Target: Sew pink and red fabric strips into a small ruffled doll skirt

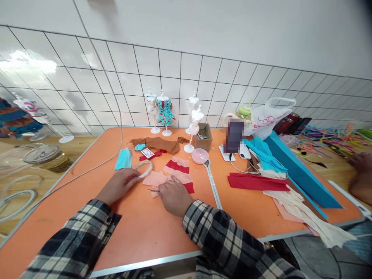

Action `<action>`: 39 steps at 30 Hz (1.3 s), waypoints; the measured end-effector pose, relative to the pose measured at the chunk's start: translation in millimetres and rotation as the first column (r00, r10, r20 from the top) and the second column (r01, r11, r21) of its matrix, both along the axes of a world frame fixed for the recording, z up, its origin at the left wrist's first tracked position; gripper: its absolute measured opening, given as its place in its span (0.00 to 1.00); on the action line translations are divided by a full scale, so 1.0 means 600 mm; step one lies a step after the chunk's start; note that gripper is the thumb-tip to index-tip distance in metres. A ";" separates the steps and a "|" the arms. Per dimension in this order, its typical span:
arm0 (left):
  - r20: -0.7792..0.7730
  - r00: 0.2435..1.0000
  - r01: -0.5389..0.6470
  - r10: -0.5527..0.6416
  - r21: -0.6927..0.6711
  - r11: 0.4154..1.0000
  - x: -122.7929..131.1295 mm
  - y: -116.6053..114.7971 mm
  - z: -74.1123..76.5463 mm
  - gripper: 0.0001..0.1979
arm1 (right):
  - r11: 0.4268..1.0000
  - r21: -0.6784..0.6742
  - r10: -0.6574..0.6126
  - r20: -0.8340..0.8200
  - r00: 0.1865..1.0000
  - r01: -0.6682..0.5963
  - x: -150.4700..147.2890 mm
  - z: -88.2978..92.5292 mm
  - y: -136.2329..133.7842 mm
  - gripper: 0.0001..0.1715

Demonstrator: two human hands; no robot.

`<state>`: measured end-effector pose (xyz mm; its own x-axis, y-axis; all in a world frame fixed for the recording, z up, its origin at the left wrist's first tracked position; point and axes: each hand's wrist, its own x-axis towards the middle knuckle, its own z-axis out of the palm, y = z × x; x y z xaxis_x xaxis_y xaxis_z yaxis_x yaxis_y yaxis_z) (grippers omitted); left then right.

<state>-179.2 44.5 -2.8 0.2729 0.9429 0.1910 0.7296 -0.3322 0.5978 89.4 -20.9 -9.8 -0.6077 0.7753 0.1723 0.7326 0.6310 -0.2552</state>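
My left hand (pixel 124 183) has its fingers closed at the edge of a roll of white tape (pixel 147 172), which stands tilted over the orange table (pixel 133 236). My right hand (pixel 176 197) is closed around a thin, pointed metal tool (pixel 153 190) aimed left; I cannot tell whether it is tweezers or scissors. Under and beside its fingers lies a pale pink cloth piece (pixel 154 178). Just beyond is a piece of layered red and pink fabric (pixel 178 167), part of it covered by my right hand. A folded light-blue cloth (pixel 123 159) rests left of the tape.
Small white dress forms (pixel 195 123) stand at the back, one in a turquoise ruffled dress (pixel 165 112). Brown cloth (pixel 157 145), a pink bowl (pixel 200 156), a grey stick-like tool (pixel 213 182), a phone (pixel 234 136) and red fabric (pixel 257 182) lie around. A cable crosses left. Another person's hand (pixel 360 163) is far right.
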 end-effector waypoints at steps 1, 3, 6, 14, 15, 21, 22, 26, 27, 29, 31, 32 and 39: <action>0.065 0.996 -0.066 0.066 -0.003 0.998 -0.003 0.000 -0.001 0.19 | 1.000 -0.004 -0.010 -0.016 1.000 0.010 0.001 0.000 0.000 0.14; 0.218 0.954 -0.208 0.206 -0.014 0.978 -0.008 -0.001 -0.005 0.23 | 1.000 -0.010 -0.027 -0.090 0.996 0.026 0.005 0.000 -0.001 0.13; 0.406 0.857 -0.331 0.316 -0.036 0.943 -0.005 -0.011 -0.008 0.28 | 0.998 0.040 -0.024 -0.312 0.950 0.038 0.013 0.003 -0.005 0.13; 0.662 0.742 -0.159 0.103 0.025 0.987 0.120 -0.054 0.063 0.24 | 0.985 0.041 -0.046 -0.873 0.486 0.167 0.048 0.028 0.004 0.15; 0.613 0.787 -0.149 0.062 0.091 0.985 0.141 -0.054 0.069 0.22 | 0.985 -0.043 -0.113 -0.890 0.441 0.166 0.051 0.028 0.011 0.14; 0.347 0.936 -0.013 -0.064 0.215 0.977 0.218 -0.046 0.039 0.14 | 0.947 -0.316 -0.316 -0.902 0.293 0.047 0.056 0.001 0.040 0.25; 0.336 0.939 0.000 -0.070 0.202 0.979 0.221 -0.047 0.031 0.13 | 0.941 -0.334 -0.336 -0.898 0.283 0.055 0.056 -0.003 0.041 0.27; 0.280 0.955 0.057 -0.100 0.157 0.986 0.225 -0.059 0.017 0.11 | 0.928 -0.328 -0.367 -0.884 0.289 0.175 0.054 -0.010 0.036 0.18; 0.272 0.956 0.077 -0.110 0.129 0.989 0.226 -0.062 0.017 0.11 | 0.929 -0.302 -0.358 -0.880 0.313 0.213 0.055 -0.009 0.035 0.15; 0.287 0.950 0.105 -0.123 0.078 0.991 0.228 -0.068 0.021 0.13 | 0.938 -0.231 -0.317 -0.871 0.375 0.257 0.058 -0.006 0.031 0.12; 0.317 0.937 0.139 -0.147 0.048 0.989 0.227 -0.073 0.024 0.14 | 0.956 -0.164 -0.257 -0.866 0.429 0.241 0.060 -0.003 0.028 0.12; 0.349 0.923 0.161 -0.163 0.034 0.986 0.225 -0.075 0.024 0.14 | 0.963 -0.141 -0.233 -0.864 0.446 0.229 0.061 -0.001 0.026 0.12; 0.847 0.516 0.070 0.130 -0.193 0.979 0.221 -0.072 0.028 0.24 | 0.959 -0.110 -0.225 -0.857 0.463 0.261 0.059 0.010 0.016 0.08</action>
<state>-46.6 1.6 13.8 0.0436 0.9886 0.1442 -0.1567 -0.1358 0.9783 125.1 -11.1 -3.8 0.0669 0.8504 0.5219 0.2884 0.4843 -0.8260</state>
